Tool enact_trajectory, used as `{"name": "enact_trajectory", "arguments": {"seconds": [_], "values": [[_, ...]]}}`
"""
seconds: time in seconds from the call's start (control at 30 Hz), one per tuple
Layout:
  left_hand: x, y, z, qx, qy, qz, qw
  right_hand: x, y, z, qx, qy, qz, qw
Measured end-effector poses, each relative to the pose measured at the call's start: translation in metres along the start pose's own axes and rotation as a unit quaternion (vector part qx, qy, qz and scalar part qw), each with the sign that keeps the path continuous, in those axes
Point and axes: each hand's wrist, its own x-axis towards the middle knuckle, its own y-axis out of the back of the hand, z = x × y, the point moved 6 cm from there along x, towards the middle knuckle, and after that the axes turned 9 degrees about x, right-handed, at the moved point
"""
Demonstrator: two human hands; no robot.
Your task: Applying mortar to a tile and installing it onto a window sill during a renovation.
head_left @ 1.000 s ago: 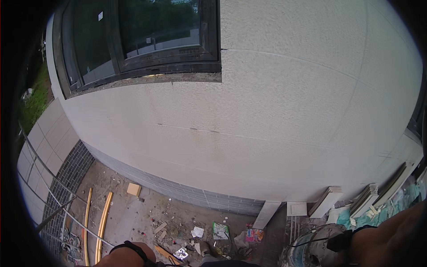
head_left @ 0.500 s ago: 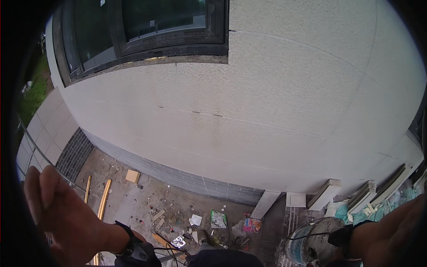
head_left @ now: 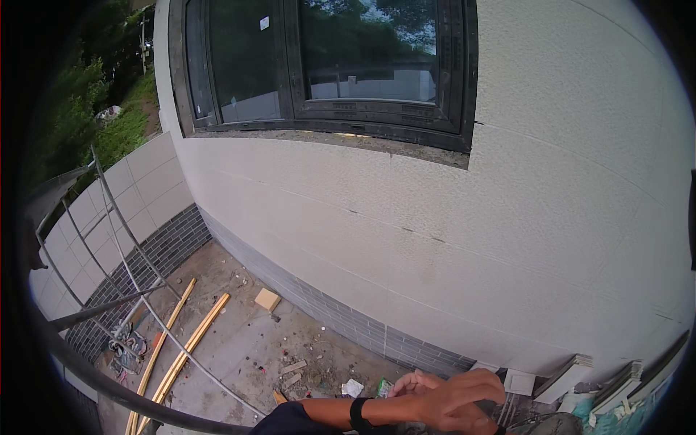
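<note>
My left hand [head_left: 467, 395] reaches across to the right at the lower edge, from a dark sleeve [head_left: 279, 420] and a bare forearm with a black band [head_left: 359, 416] on the wrist. Its fingers are apart and bent, with nothing seen in them. Partly behind it is my right hand [head_left: 415, 382], with loosely spread fingers that hold nothing visible. The two hands overlap; whether they touch I cannot tell. The right forearm is mostly hidden. Beyond the hands rises a pale textured wall [head_left: 348, 188].
A dark-framed window [head_left: 370, 109] is set in the wall. Metal scaffold tubes [head_left: 109, 391] curve across the left. Far below, long wooden strips [head_left: 192, 341], a tan block [head_left: 267, 299] and debris lie on the ground. Boards [head_left: 562, 378] lean at the wall's foot on the right.
The view has swung left and up, showing more window and the scaffold tubes. My hands, wide apart before, have come together at the lower middle right.
</note>
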Motion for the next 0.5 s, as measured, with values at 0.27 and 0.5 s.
{"name": "enact_trajectory", "arguments": {"seconds": [0.27,0.5], "values": [[-0.007,-0.015,0.002,-0.079,-0.048,-0.005,0.996,0.000,0.034,0.015,-0.039,0.001,-0.136,0.990],[-0.023,-0.014,-0.012,-0.118,0.081,-0.094,0.985,-0.024,-0.006,0.004,-0.089,0.031,-0.013,0.995]]}}
